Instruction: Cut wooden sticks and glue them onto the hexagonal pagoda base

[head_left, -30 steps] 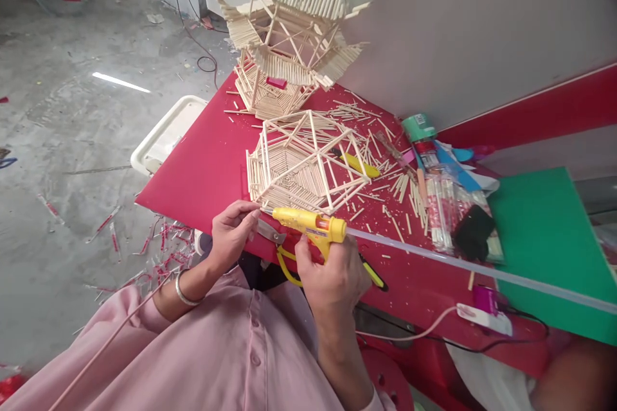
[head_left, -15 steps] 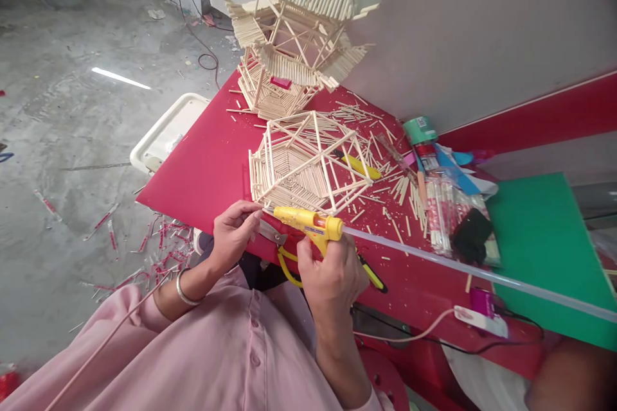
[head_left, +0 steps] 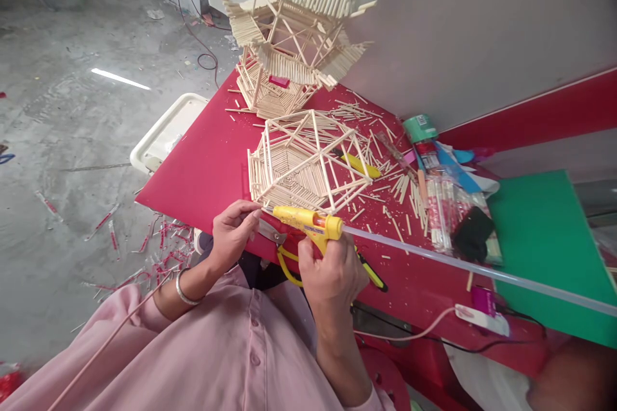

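Note:
My right hand point(head_left: 332, 276) is wrapped round the grip of a yellow hot glue gun point(head_left: 301, 218), its nozzle pointing left. A long translucent glue stick point(head_left: 434, 258) runs out of its back toward the right. Just left of the nozzle, my left hand point(head_left: 234, 231) is closed in a pinch; whatever lies between its fingertips is too small to make out. Right behind both hands a many-sided frame of thin wooden sticks point(head_left: 319, 153) stands on the red tabletop point(head_left: 202, 164). Yellow-handled scissors point(head_left: 288, 266) sit below the glue gun, partly hidden.
A tiered stick structure point(head_left: 299, 32) rises at the back. Loose sticks point(head_left: 402, 189) and a yellow cutter point(head_left: 359, 166) lie right of the frame. Packed sticks point(head_left: 438, 205), a green board point(head_left: 544, 250) and a power strip point(head_left: 482, 320) are farther right. A white stool point(head_left: 139, 154) stands left.
Both hands and the glue gun hold nearly the same position. The view has shifted only very slightly.

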Action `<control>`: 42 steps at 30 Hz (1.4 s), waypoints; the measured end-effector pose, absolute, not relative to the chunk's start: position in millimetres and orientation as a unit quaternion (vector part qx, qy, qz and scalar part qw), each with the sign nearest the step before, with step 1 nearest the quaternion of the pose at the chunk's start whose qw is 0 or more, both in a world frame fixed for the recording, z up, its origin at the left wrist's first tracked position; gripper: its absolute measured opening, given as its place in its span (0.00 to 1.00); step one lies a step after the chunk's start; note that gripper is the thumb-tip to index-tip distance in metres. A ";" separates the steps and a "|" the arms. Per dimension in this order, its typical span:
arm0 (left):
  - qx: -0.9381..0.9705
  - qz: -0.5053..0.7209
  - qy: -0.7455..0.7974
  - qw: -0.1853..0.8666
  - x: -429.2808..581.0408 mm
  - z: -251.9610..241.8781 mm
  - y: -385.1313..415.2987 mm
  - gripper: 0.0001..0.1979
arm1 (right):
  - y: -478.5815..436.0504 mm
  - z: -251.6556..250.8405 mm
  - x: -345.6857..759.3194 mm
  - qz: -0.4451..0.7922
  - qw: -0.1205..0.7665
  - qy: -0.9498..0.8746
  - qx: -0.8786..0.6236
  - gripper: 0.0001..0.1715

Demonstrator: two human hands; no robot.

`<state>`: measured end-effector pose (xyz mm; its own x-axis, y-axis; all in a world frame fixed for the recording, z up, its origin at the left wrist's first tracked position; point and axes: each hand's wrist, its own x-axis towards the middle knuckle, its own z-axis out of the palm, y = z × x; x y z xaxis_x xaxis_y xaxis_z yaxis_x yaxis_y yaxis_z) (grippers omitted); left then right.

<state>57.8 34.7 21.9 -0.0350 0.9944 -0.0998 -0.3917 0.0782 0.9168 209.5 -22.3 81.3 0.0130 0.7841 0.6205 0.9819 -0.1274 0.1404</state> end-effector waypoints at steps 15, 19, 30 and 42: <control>0.357 0.572 0.441 0.592 57.1 18.7 33.9 0.08 | -25.6 83.7 211.5 -0.269 0.187 -0.622 -0.711 0.16; 0.355 0.571 0.447 0.590 57.1 16.4 34.2 0.08 | -26.4 85.0 213.8 -0.254 0.222 -0.627 -0.703 0.24; 0.337 0.571 0.425 0.616 54.7 12.2 33.3 0.08 | -70.7 80.0 260.9 -0.009 0.319 -0.509 -0.799 0.28; 0.364 0.588 0.417 0.590 55.3 13.7 36.2 0.09 | -103.5 52.3 343.0 0.074 0.296 -0.314 -0.899 0.25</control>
